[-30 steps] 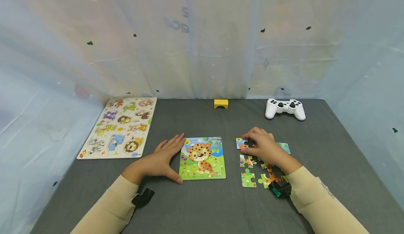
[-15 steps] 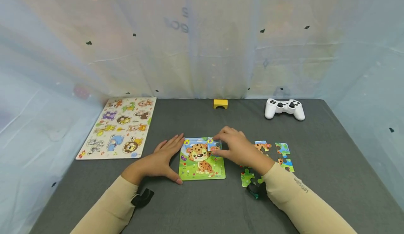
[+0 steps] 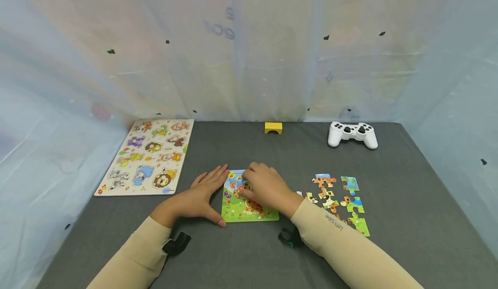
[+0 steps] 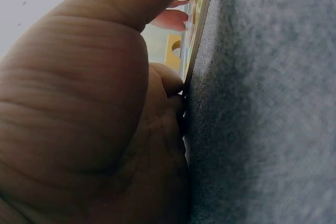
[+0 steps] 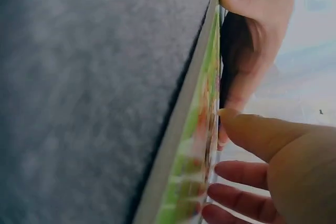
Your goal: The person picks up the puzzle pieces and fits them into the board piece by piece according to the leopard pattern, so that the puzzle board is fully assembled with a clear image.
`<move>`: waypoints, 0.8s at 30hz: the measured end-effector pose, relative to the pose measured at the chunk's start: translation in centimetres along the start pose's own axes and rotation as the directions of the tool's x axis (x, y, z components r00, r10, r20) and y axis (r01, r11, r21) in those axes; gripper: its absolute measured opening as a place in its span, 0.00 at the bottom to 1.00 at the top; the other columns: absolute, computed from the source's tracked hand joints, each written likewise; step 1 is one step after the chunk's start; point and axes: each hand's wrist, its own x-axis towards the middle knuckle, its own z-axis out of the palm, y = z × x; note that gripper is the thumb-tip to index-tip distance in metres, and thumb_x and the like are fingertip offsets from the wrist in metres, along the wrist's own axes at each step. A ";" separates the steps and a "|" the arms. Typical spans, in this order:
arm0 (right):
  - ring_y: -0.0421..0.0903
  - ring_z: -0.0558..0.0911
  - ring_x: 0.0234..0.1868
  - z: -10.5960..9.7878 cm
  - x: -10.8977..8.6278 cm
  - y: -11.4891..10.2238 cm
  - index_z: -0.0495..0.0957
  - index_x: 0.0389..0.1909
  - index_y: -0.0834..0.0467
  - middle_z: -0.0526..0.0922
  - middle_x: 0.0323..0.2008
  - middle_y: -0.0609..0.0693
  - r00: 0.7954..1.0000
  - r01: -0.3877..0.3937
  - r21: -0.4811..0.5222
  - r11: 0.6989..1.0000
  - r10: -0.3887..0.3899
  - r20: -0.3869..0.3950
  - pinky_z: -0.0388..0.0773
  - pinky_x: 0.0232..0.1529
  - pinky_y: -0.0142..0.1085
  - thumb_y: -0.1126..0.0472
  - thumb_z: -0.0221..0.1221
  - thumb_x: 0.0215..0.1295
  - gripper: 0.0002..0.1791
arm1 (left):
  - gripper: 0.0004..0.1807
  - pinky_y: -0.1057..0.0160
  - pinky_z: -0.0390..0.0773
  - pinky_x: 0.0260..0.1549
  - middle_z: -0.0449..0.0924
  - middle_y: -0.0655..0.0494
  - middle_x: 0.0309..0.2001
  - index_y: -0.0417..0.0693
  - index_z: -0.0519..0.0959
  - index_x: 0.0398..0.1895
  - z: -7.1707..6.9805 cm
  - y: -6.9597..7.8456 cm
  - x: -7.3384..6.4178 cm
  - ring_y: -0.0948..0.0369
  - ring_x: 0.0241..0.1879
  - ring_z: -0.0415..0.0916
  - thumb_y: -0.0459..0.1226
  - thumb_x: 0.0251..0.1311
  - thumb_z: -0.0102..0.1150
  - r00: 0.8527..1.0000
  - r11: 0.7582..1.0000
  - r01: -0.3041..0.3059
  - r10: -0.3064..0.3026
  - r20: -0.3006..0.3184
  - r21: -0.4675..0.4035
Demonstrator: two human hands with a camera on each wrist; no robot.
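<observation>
A square leopard puzzle board (image 3: 232,213) lies flat in the middle of the table. My left hand (image 3: 194,200) is spread along its left side, thumb at the lower left corner and fingertips by the upper left. Over the board's upper left part, my right hand (image 3: 269,188) pinches a jigsaw puzzle piece (image 3: 235,183), partly hidden by its fingers. In the right wrist view, the right thumb and fingertips (image 5: 228,173) are right at the board's face. Loose jigsaw pieces (image 3: 351,185) lie to the right, some hidden behind the right forearm.
At the back left lies a large animal puzzle board (image 3: 149,159). A yellow arch block (image 3: 273,127) stands at the back edge. The white game controller (image 3: 352,135) is at the back right. A pale curtain (image 3: 249,64) hangs behind the table.
My right hand has taken the upper left jigsaw piece from the loose group and carried it left, across the board to its upper left part. The left hand has stayed in place.
</observation>
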 end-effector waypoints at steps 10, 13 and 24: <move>0.56 0.67 0.79 -0.7 -2.7 -1.1 0.71 0.82 0.54 0.67 0.81 0.52 0.971 0.087 -0.051 0.995 -0.073 0.227 0.70 0.68 0.63 0.35 0.62 0.78 0.41 | 0.82 0.37 0.32 0.78 0.31 0.52 0.89 0.45 0.41 0.91 0.2 -0.3 0.1 0.52 0.86 0.28 0.66 0.43 0.86 1.000 1.000 0.009 -0.009 0.006 0.025; 0.55 0.57 0.84 -0.7 -2.7 -1.2 0.62 0.87 0.53 0.57 0.86 0.51 0.958 0.071 -0.034 0.997 -0.059 0.281 0.62 0.73 0.65 0.34 0.57 0.81 0.43 | 0.82 0.37 0.32 0.78 0.32 0.51 0.89 0.44 0.42 0.91 0.2 -0.4 0.0 0.51 0.86 0.28 0.66 0.43 0.86 1.000 1.000 0.004 -0.004 0.001 0.025; 0.55 0.50 0.86 -0.5 -1.1 -1.4 0.59 0.88 0.52 0.53 0.87 0.48 0.948 0.079 -0.002 0.997 -0.075 0.308 0.51 0.76 0.69 0.31 0.53 0.82 0.45 | 0.81 0.36 0.31 0.78 0.30 0.50 0.89 0.43 0.41 0.91 0.0 -0.1 0.0 0.51 0.86 0.27 0.66 0.45 0.85 1.000 1.000 -0.005 0.004 0.018 0.017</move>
